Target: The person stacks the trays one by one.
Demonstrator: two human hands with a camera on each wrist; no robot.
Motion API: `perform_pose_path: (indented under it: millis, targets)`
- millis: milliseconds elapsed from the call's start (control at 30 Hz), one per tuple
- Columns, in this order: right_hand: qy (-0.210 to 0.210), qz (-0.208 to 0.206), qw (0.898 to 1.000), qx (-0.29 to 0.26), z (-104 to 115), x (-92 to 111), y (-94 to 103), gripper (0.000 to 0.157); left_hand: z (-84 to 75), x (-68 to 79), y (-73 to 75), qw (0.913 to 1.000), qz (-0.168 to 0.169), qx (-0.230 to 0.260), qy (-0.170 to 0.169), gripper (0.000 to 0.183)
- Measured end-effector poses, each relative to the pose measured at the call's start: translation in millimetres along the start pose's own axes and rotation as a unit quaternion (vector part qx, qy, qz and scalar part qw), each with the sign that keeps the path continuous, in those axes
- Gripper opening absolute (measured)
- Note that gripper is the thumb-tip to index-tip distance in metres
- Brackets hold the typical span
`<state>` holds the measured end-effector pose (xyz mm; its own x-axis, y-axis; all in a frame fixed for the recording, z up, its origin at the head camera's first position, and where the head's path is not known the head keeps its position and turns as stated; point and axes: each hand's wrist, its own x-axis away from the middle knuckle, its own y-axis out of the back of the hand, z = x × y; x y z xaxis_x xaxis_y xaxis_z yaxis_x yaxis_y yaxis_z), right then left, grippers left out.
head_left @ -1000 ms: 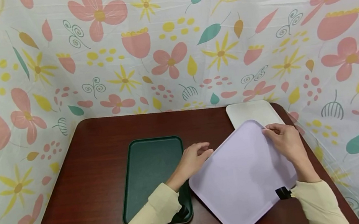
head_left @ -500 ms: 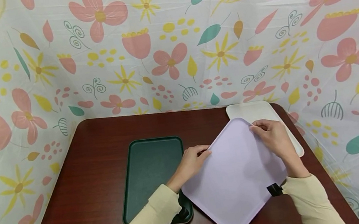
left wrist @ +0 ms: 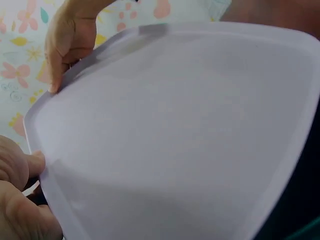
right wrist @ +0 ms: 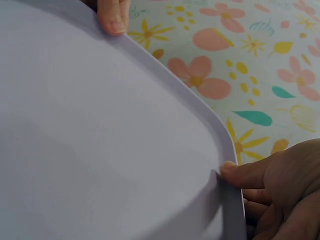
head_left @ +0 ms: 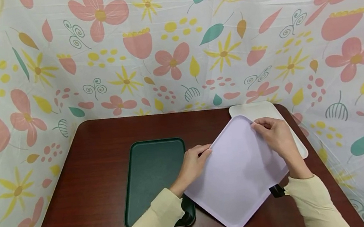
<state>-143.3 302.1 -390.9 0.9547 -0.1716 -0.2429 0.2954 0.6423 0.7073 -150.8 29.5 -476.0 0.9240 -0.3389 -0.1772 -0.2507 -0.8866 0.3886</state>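
A lilac tray [head_left: 237, 176] is held up at a slant over the table, turned so one corner points away. My right hand [head_left: 275, 136] pinches its rim near the far corner, thumb on the upper face. On the left edge, my left hand [head_left: 193, 164] grips the rim, its thumb [left wrist: 36, 162] on top and the fingers tucked beneath. Both grips also show in the right wrist view, where the right thumb [right wrist: 235, 172] presses the rim. Under my left forearm lies a dark green tray [head_left: 155, 172], partly covered by the sleeve.
A white tray [head_left: 255, 108] lies at the far right corner of the brown table [head_left: 87, 190], partly hidden behind the lilac tray and right hand. A floral cloth [head_left: 166, 53] hangs around the back and sides.
The lilac tray has shifted left and risen a little, with my right hand moving along with it. My left hand has gone from beside the tray's edge to gripping it.
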Motion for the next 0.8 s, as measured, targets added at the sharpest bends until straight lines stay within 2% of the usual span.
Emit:
perform_pose_path:
  millis: [133,267,400,533,633,800]
  targets:
    - [0.006,-0.024,1.000,0.003,2.0,1.5,4.7,0.026,-3.6,1.8,0.4,0.9995,-0.008,0.024,0.018,0.032]
    - [0.011,-0.077,0.997,-0.007,2.9,4.3,10.0,0.025,-5.9,2.0,3.7,0.9967,-0.023,0.062,0.048,0.033]
    - [-0.012,-0.117,0.993,-0.031,-0.2,6.7,15.4,0.027,-6.1,0.9,9.2,0.9912,-0.047,0.084,0.091,0.033]
    - [-0.053,-0.118,0.990,-0.062,-7.4,9.2,17.6,0.033,-5.5,1.8,16.3,0.9841,-0.070,0.103,0.126,0.034]
    - [-0.074,-0.114,0.987,-0.085,-11.2,12.9,15.8,0.037,-4.0,3.1,22.2,0.9798,-0.086,0.116,0.138,0.035]
    - [-0.108,-0.071,0.978,-0.166,-18.7,20.3,9.2,0.050,-0.9,5.6,34.0,0.9722,-0.099,0.145,0.155,0.037]
